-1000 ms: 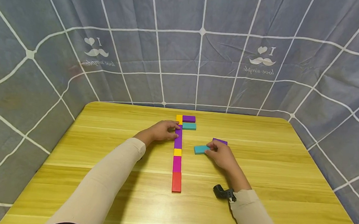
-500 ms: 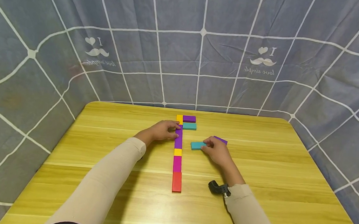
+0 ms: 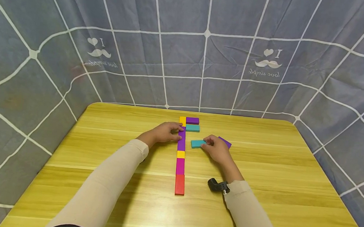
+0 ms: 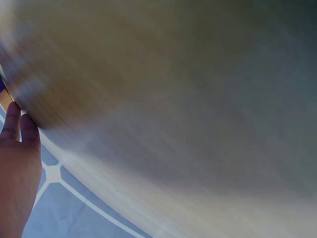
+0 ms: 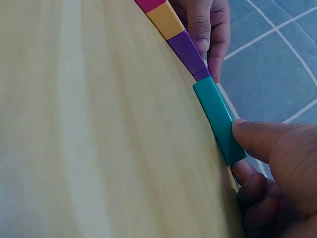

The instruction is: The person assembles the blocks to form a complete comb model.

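Observation:
A teal block (image 3: 197, 144) is pinched at its right end by my right hand (image 3: 219, 152); the right wrist view shows the thumb along the side of this teal block (image 5: 218, 116). My left hand (image 3: 166, 132) touches the left side of a column of flat blocks, at the long purple stretch (image 3: 181, 143). Above that stretch sits a yellow block (image 3: 183, 120); below it come a small yellow block (image 3: 181, 154), a magenta block (image 3: 180, 166) and a red block (image 3: 180, 184). The left wrist view catches only part of the left hand (image 4: 20, 163).
To the right of the column's top, a purple block (image 3: 192, 120) and a teal block (image 3: 193, 128) abut it, one below the other. Another purple block (image 3: 225, 142) lies partly behind the right hand. A grey checked curtain (image 3: 186, 57) surrounds the wooden table (image 3: 129, 209).
My right hand has moved left and slightly away from me, bringing the teal block closer to the column. The left hand has stayed in place.

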### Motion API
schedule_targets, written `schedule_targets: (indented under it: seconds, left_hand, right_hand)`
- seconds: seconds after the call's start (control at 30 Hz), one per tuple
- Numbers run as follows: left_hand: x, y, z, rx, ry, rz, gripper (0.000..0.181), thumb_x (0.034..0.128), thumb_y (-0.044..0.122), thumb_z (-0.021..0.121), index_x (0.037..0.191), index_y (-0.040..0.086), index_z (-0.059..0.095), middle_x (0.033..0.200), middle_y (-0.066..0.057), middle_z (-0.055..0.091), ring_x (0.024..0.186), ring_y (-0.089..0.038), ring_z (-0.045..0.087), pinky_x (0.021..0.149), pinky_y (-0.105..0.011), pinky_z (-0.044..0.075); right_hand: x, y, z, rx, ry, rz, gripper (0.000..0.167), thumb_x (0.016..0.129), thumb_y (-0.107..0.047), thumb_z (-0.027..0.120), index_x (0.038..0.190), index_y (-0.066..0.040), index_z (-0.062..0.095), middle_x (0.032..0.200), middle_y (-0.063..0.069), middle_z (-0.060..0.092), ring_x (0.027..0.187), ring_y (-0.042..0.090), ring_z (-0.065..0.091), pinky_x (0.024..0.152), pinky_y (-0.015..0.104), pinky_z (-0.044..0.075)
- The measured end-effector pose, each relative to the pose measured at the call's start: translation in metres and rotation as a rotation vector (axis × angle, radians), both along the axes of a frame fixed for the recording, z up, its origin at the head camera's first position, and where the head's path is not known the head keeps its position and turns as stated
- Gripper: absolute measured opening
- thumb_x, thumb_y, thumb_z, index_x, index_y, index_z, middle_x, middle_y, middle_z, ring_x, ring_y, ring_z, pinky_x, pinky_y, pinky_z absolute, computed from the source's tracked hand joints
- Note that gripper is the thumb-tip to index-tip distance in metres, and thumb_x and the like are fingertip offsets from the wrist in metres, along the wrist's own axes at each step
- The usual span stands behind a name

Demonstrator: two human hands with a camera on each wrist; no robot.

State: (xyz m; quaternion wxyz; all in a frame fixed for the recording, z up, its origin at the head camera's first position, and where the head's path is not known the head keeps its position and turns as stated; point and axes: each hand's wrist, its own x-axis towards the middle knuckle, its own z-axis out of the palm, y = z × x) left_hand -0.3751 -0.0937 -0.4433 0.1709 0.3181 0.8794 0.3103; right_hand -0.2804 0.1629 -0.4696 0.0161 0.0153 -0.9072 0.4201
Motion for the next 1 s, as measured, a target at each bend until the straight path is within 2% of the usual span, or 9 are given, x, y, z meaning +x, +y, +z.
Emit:
schedule_targets:
  seconds: [0.47, 0.7, 1.0]
  left_hand:
    - [-0.001, 0.000, -0.002, -0.005, -0.017, 0.018, 0.045, 0.0941, 0.026, 0.070, 0.136, 0.011, 0.062, 0.155, -0.007, 0.041, 0.145, -0.027, 0.031, 0.119, -0.039, 0.022]
    - [-0.002, 0.000, -0.002, 0.003, -0.006, -0.001, 0.045, 0.0936, 0.025, 0.070, 0.135, 0.009, 0.062, 0.154, -0.009, 0.042, 0.144, -0.028, 0.033, 0.119, -0.039, 0.022]
    - [-0.004, 0.000, -0.004, 0.012, -0.006, 0.002, 0.044, 0.0935, 0.024, 0.071, 0.133, 0.009, 0.063, 0.154, -0.008, 0.043, 0.144, -0.027, 0.033, 0.119, -0.039, 0.022]
  right_hand:
    - [-0.019, -0.012, 0.000, -0.001, -0.011, -0.007, 0.024, 0.092, -0.024, 0.071, 0.111, -0.009, 0.068, 0.101, 0.007, 0.065, 0.096, 0.027, 0.059, 0.088, 0.042, 0.048]
    - [-0.025, -0.018, 0.000, -0.015, -0.014, -0.021, 0.025, 0.091, -0.024, 0.071, 0.111, -0.008, 0.069, 0.097, 0.007, 0.065, 0.092, 0.026, 0.058, 0.086, 0.042, 0.048]
    - [-0.034, -0.024, -0.001, -0.010, -0.024, -0.051, 0.027, 0.092, -0.027, 0.071, 0.112, -0.010, 0.068, 0.097, 0.007, 0.065, 0.091, 0.027, 0.058, 0.085, 0.041, 0.047]
